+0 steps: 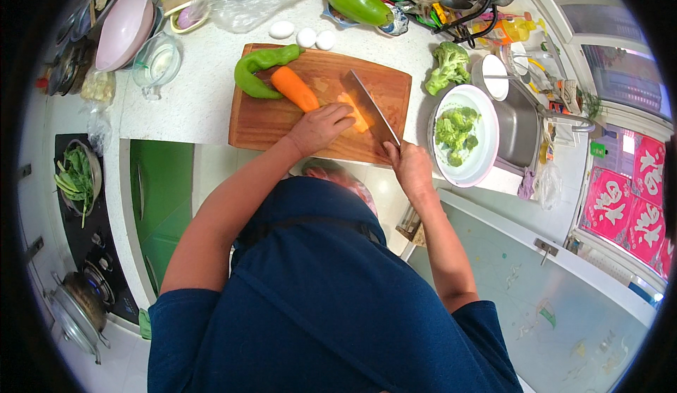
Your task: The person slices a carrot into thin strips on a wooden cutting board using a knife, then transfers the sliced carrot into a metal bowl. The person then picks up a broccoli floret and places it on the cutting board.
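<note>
My right hand (412, 168) is closed round the handle of a cleaver (373, 108), whose broad blade slants over a wooden cutting board (254, 128). Beside the blade lie cut carrot pieces (353, 112). The fingertips of my left hand (325, 127) rest at these pieces; whether they pin any down is hard to tell. A peeled carrot (295, 89) lies just beyond that hand, its near end close to my fingers. Curved along the board's far left corner is a long green pepper (254, 75).
Three white eggs (306, 37) and a green squash (359, 2) are behind the board. To its right stand a broccoli head (448, 67), a white basin (465, 173) with broccoli florets, and the sink (518, 128). A glass measuring cup (156, 65) stands left.
</note>
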Available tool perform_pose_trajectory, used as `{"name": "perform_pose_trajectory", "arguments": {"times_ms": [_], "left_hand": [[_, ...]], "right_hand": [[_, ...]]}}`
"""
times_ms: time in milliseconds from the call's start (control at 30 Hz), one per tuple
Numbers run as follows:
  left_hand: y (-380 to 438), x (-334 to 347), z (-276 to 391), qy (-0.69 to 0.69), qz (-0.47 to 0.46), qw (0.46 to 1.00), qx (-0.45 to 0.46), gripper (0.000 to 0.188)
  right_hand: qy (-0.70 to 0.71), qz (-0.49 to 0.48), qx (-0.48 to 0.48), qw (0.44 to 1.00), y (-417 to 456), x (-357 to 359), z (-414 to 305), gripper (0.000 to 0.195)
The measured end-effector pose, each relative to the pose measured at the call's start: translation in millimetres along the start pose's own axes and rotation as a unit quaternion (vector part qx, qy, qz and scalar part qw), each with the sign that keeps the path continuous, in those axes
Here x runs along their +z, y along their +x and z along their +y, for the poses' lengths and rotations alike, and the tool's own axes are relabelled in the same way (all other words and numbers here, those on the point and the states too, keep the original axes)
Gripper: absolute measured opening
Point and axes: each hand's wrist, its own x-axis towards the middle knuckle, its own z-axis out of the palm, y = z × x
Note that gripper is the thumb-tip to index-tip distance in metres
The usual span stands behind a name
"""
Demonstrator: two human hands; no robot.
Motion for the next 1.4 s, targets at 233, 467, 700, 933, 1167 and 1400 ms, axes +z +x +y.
{"name": "perform_pose_trajectory", "arguments": {"times_ms": [233,467,700,933,1167,1400], "left_hand": [[0.7,0.4,0.9,0.017,0.023,1.0,0.009,0.028],[2.1,-1.0,0.0,0.017,0.031,0.999,0.024,0.028],[-1.9,2.8,-1.2,0.014,0.01,1.0,0.012,0.031],[-1.7,2.0,-1.4,0.01,0.007,1.0,0.013,0.032],[-2.2,2.2,-2.2,0.015,0.001,1.0,0.01,0.032],[-1.7,1.6,-2.4,0.013,0.006,1.0,0.012,0.033]], "right_hand": [[0.007,-0.011,0.004,1.0,21.6,15.0,-13.6,0.044],[0.158,0.014,0.026,0.987,34.8,29.5,12.9,0.042],[0.088,0.032,-0.004,0.996,19.7,12.6,9.0,0.044],[0.056,0.022,-0.012,0.998,5.9,9.5,15.1,0.042],[0.046,0.008,-0.005,0.999,-1.1,6.2,16.6,0.043],[0.054,0.017,-0.001,0.998,-2.8,6.8,21.2,0.043]]}}
